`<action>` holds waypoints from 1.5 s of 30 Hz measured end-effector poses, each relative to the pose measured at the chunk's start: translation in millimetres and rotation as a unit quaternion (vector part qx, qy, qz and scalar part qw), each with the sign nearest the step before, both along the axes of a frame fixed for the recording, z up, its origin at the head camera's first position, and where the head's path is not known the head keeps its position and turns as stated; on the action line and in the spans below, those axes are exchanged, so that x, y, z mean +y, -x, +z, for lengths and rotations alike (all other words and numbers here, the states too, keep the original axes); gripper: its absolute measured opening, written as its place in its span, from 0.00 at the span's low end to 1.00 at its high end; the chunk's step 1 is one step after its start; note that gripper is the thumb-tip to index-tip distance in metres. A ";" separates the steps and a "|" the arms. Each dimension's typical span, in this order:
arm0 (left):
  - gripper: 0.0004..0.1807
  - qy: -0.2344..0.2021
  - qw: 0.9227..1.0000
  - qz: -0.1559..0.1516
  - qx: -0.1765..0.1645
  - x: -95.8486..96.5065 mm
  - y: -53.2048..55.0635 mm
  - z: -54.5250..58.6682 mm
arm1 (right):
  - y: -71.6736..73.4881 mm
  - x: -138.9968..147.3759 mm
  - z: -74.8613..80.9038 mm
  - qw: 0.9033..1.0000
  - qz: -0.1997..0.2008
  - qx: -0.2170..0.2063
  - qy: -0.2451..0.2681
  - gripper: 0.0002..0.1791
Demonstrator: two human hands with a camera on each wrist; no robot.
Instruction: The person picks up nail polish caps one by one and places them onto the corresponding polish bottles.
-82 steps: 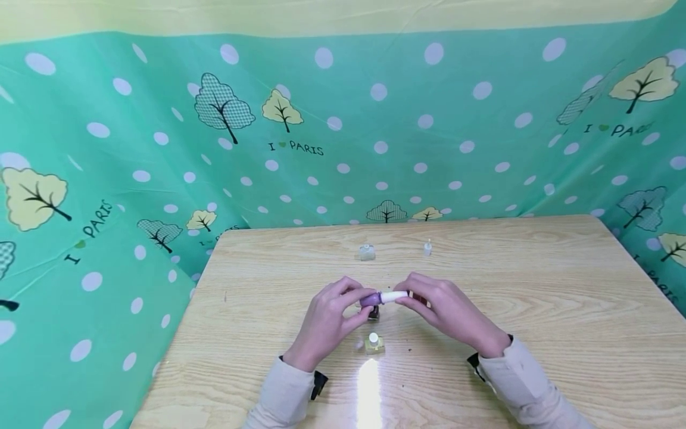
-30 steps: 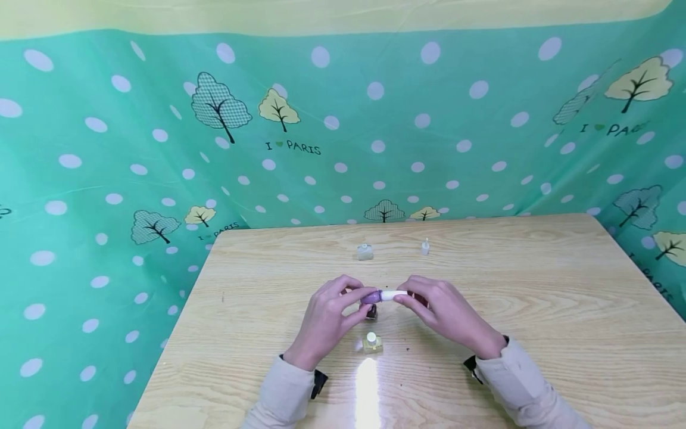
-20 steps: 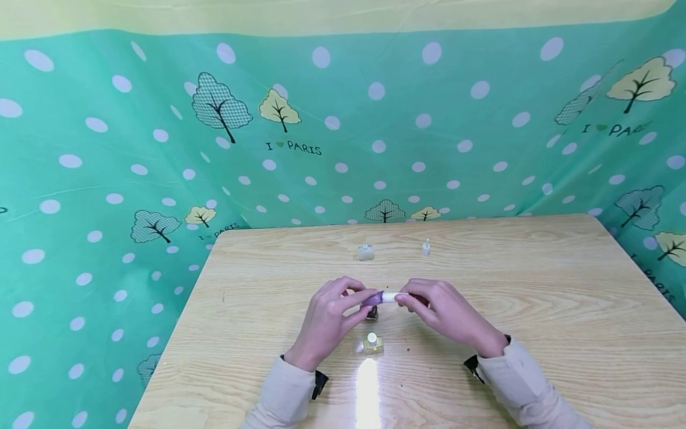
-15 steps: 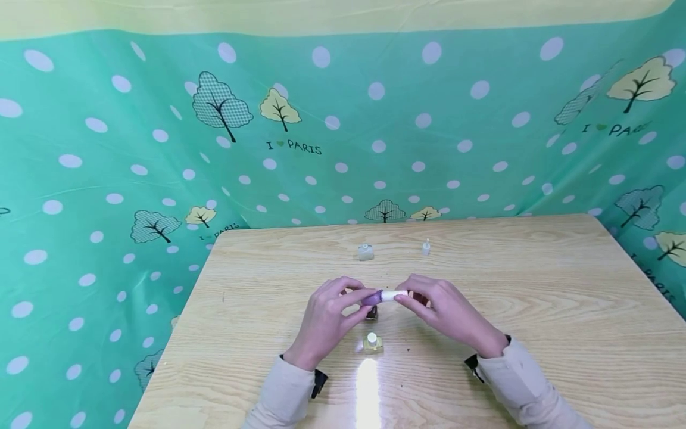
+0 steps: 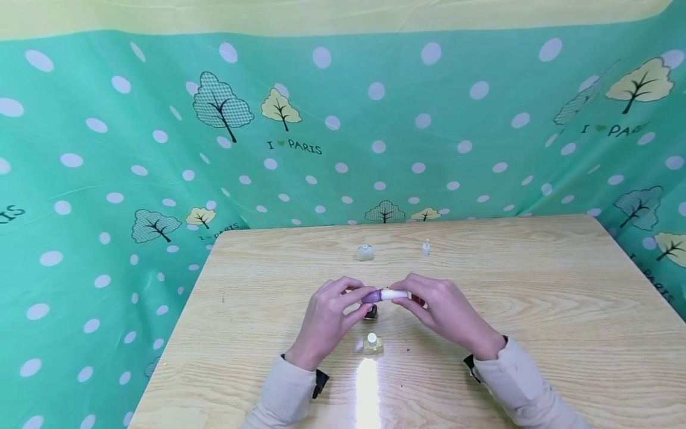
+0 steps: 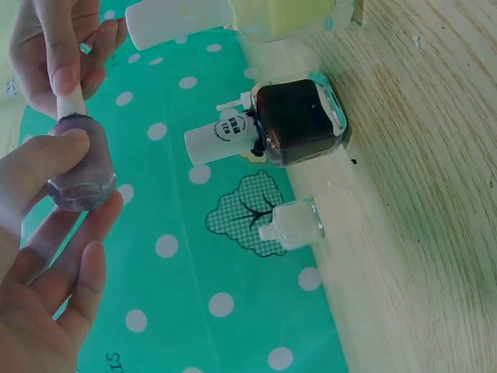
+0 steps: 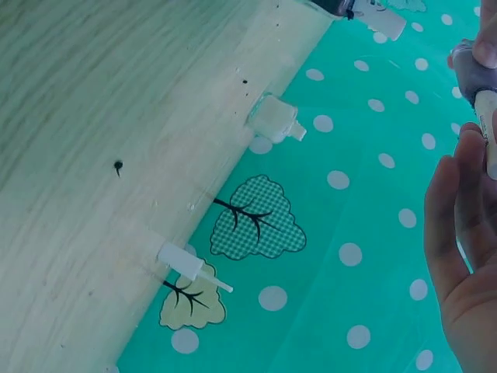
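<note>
My left hand [image 5: 328, 316] pinches a purple nail polish bottle [image 6: 85, 167] between thumb and fingers, above the table. The bottle lies almost level in the head view, its white cap [image 5: 393, 294] pointing right. On that cap are the thumb and fingertips of my right hand [image 5: 442, 310]. Cap and bottle are together. Under the hands stands a dark nail polish bottle [image 6: 295, 120] with a white cap. Nearer to me is a yellow nail polish bottle [image 5: 373, 344], also white-capped. A small red patch shows behind the right fingers; what it is cannot be told.
Farther back on the wooden table [image 5: 268, 280] stands a clear nail polish bottle [image 5: 365, 253] without a cap. To its right a white cap [image 5: 426, 249] stands with its brush upward. A green dotted curtain [image 5: 343, 119] hangs behind and left of the table. Small dark specks mark the tabletop.
The right fingers and thumb have shifted slightly on the white cap, reaching a little farther left now. The left hand holds the purple bottle in nearly the same place throughout.
</note>
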State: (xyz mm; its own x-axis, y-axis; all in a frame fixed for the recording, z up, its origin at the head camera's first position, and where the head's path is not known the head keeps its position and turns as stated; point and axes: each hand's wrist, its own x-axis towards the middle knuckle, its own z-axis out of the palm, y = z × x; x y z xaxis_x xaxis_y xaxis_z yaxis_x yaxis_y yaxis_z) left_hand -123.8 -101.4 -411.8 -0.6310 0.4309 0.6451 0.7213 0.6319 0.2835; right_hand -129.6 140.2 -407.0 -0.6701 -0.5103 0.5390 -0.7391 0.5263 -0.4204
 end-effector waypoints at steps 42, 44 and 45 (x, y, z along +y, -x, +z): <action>0.12 0.039 0.999 0.021 0.014 12.3 4.8 9.2 | -0.3 -2.0 6.9 0.997 -0.038 -0.060 0.008 0.06; 0.12 0.038 0.999 0.023 0.015 12.7 5.1 9.8 | -0.3 -2.6 7.9 0.998 -0.040 -0.057 0.007 0.07; 0.12 0.038 0.999 0.024 0.016 13.0 5.2 10.2 | -0.4 -2.8 8.4 0.998 -0.040 -0.055 0.008 0.07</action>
State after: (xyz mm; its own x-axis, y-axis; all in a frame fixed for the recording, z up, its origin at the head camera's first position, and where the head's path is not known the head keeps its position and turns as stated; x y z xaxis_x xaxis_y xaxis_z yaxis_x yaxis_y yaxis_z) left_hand -129.0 -88.4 -401.6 -0.6319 0.4496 0.6314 0.6976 0.6848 0.2105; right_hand -129.3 137.4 -398.6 -0.7645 -0.4448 0.4666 -0.6432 0.5749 -0.5057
